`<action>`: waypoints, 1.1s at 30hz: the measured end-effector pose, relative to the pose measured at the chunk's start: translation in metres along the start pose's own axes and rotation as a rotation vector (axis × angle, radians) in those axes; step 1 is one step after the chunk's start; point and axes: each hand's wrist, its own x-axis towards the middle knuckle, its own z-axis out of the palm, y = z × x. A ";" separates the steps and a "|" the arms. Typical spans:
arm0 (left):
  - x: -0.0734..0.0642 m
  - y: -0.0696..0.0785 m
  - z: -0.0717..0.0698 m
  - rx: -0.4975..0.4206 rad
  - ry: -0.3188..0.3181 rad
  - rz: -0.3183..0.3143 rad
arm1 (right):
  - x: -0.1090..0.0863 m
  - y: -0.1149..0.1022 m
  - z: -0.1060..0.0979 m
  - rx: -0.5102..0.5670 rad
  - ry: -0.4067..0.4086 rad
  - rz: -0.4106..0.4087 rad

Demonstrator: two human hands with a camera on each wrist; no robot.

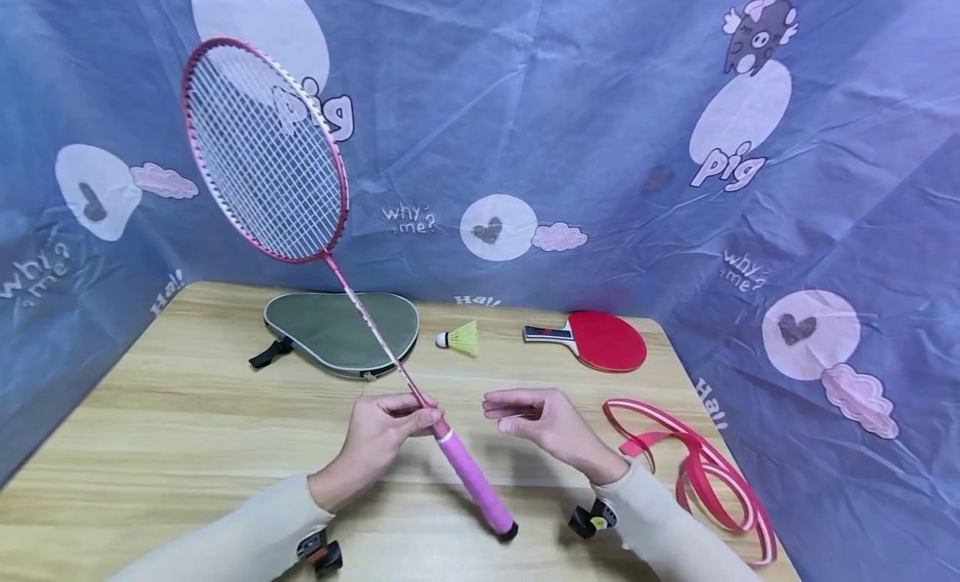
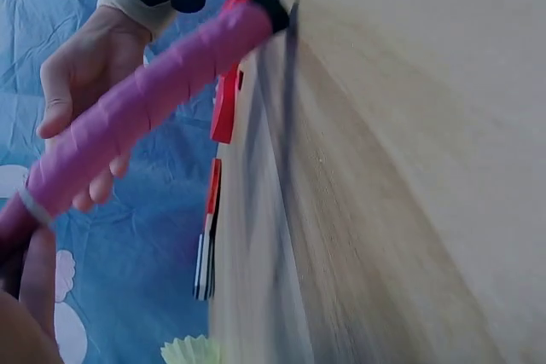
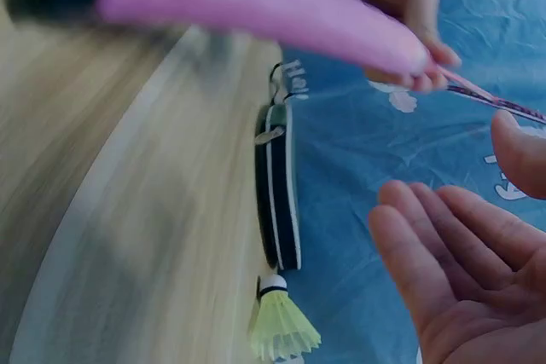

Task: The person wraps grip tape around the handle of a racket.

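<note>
A badminton racket (image 1: 352, 294) with a pink-and-white frame slants across the head view, its strung head raised at the upper left. My left hand (image 1: 382, 436) pinches its shaft just above the pink grip (image 1: 476, 482), whose black butt end points down to the right above the table. To the right of the grip, my right hand (image 1: 543, 423) is held in the air, touching nothing. In the right wrist view the fingers (image 3: 461, 245) of that hand are extended, palm showing. The left wrist view shows the wrapped grip (image 2: 141, 104) close up.
Along the back of the wooden table (image 1: 225, 449) lie a green zipped paddle case (image 1: 345, 328), a yellow shuttlecock (image 1: 459, 338) and a red table tennis paddle (image 1: 606, 340). A red strap (image 1: 720, 482) is loosely coiled at the right edge. Blue printed cloth (image 1: 600, 148) hangs behind.
</note>
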 end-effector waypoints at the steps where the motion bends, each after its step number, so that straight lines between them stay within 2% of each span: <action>1: 0.002 -0.001 0.002 -0.008 0.030 0.001 | 0.000 0.002 0.002 -0.023 -0.001 -0.010; 4: 0.008 -0.005 0.009 -0.059 0.112 -0.005 | 0.001 0.008 0.009 -0.086 0.003 -0.026; 9: 0.016 -0.009 0.019 -0.144 0.210 0.017 | 0.005 0.019 0.016 -0.159 0.046 -0.011; 17: 0.028 -0.013 0.031 -0.156 0.328 0.095 | 0.016 0.023 0.015 -0.317 0.192 -0.036; 21: 0.032 -0.013 0.033 -0.178 0.359 0.101 | 0.020 0.025 0.014 -0.372 0.237 -0.025; 26: 0.034 -0.017 0.033 -0.219 0.369 0.091 | 0.028 0.032 0.014 -0.370 0.283 -0.037; 33: 0.040 -0.026 0.037 -0.303 0.376 0.022 | 0.035 0.040 0.005 -0.371 0.325 -0.021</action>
